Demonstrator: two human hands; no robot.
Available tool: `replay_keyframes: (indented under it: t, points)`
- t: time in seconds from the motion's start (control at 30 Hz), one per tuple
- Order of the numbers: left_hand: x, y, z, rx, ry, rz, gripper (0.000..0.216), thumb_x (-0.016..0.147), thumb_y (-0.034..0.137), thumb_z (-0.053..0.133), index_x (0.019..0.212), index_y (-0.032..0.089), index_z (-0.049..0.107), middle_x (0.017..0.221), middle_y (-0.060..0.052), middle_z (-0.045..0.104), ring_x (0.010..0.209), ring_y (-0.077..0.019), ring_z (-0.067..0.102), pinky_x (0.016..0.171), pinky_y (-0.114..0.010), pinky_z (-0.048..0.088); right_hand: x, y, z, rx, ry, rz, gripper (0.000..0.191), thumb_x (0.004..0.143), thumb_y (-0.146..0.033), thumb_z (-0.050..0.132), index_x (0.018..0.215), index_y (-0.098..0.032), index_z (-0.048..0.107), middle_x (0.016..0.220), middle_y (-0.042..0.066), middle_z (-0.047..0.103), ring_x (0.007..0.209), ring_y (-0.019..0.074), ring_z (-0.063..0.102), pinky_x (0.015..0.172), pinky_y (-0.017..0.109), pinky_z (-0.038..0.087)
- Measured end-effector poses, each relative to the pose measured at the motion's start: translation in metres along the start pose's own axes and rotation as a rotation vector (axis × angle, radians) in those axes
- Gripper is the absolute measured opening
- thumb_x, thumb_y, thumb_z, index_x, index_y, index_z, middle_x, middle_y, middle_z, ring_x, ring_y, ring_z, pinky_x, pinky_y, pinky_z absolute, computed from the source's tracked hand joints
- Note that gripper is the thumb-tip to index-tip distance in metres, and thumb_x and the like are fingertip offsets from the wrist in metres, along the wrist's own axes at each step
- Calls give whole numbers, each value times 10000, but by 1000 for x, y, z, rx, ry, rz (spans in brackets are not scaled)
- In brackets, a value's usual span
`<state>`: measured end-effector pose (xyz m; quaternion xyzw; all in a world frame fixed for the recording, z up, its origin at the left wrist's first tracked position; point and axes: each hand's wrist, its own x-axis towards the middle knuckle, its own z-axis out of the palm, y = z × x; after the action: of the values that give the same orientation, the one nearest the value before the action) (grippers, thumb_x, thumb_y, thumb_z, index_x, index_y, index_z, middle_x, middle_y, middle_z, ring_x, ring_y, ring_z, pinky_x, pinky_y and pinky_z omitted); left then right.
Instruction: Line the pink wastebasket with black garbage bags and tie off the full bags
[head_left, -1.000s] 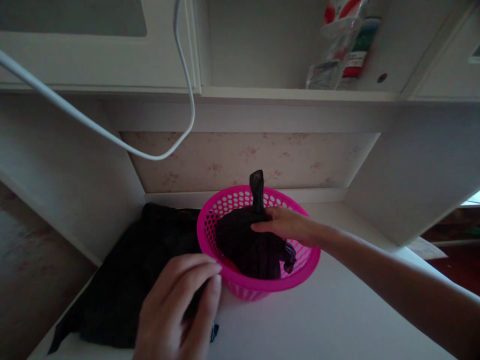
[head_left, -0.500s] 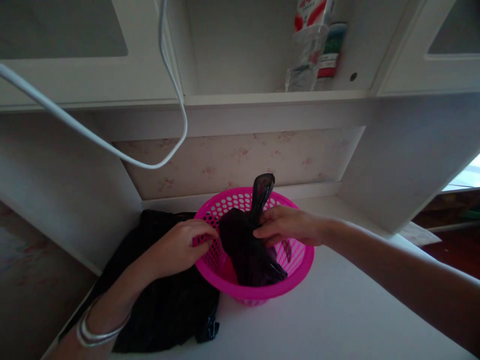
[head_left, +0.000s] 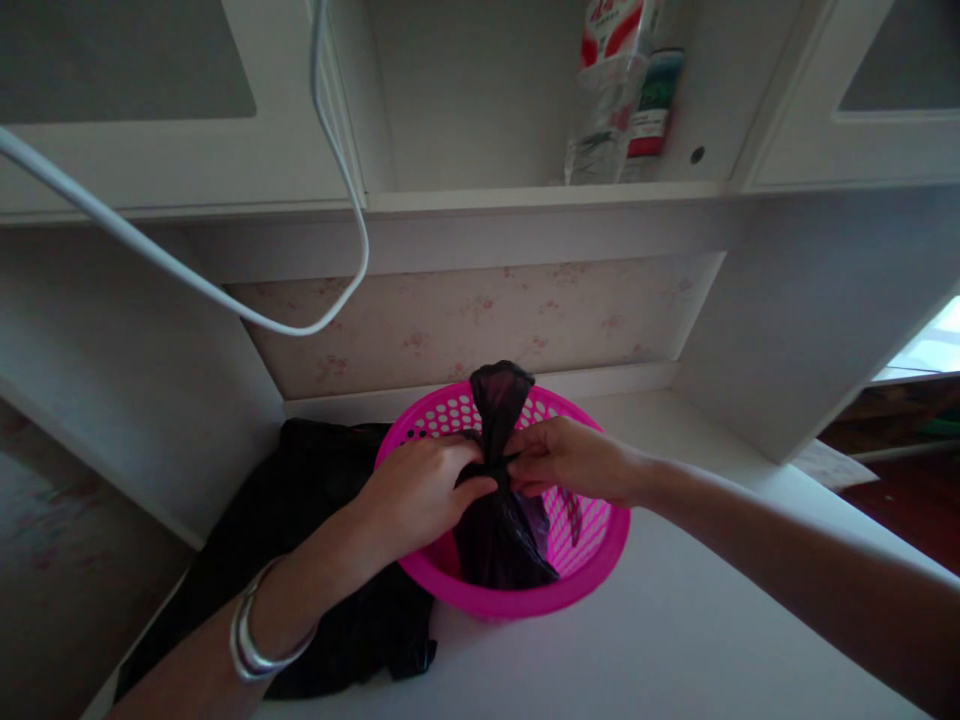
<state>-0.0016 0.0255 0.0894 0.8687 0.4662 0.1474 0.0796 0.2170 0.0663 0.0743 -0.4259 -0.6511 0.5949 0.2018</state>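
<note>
A bright pink perforated basket (head_left: 592, 560) stands on a white desk. Inside it sits a dark plastic bag (head_left: 501, 535), gathered at the neck so its top sticks up above my fingers. My left hand (head_left: 420, 492), with silver bangles on the wrist, is closed on the left side of the bag's neck. On the right side of that neck my right hand (head_left: 564, 460) pinches the bag. Both hands meet over the basket's middle.
A heap of black plastic sheeting (head_left: 315, 540) lies on the desk left of the basket. A white cable (head_left: 225, 295) hangs in a loop from the upper shelf. Bottles (head_left: 622, 90) stand in the open shelf above. White desk surface (head_left: 675, 650) extends to the right.
My left hand left the black sheeting, came over the basket's rim and closed on the bag's neck. The bag was gathered tighter and stands more upright; my right hand stayed on it.
</note>
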Motion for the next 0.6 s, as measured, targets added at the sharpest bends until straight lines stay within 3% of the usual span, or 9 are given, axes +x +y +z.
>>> replay_keyframes:
  t: [0.17,0.3,0.43,0.5,0.6]
  points:
    - [-3,-16,-11,41,-39,78,141,986,162,645,935,217,764,1007,-36,816,972,-244,761,848,-355,540,-7,-9,-8,-583,157,-142,171,923,-191,587,869,-179,749,749,20,715,705,166,650,640,272,457]
    - [-12,-49,-31,101,4,131,212,989,130,572,930,214,757,1025,-48,803,997,-233,733,899,-367,528,-12,-19,-27,-1033,317,-134,221,960,-194,545,953,-205,766,810,44,756,732,205,672,646,303,411]
    - [-27,-78,-45,30,37,74,187,1002,252,571,966,234,753,1094,-39,796,1029,-223,730,942,-370,538,-15,-19,-43,-1119,365,-120,234,962,-178,532,918,-181,761,896,109,756,853,263,705,757,352,480]
    - [-33,-76,-46,1,66,29,170,985,351,623,948,231,738,1094,-40,789,1032,-235,730,946,-385,547,-14,-16,-42,-1117,356,-232,213,958,-198,579,1057,-171,765,1118,146,744,1054,286,697,930,386,510]
    - [-34,-53,-40,-26,150,12,269,961,477,670,1032,226,736,1150,-56,781,1122,-268,715,1014,-433,539,-9,-11,-29,-1089,253,-494,405,976,-312,647,1355,-170,676,1429,174,636,1323,310,596,1133,439,450]
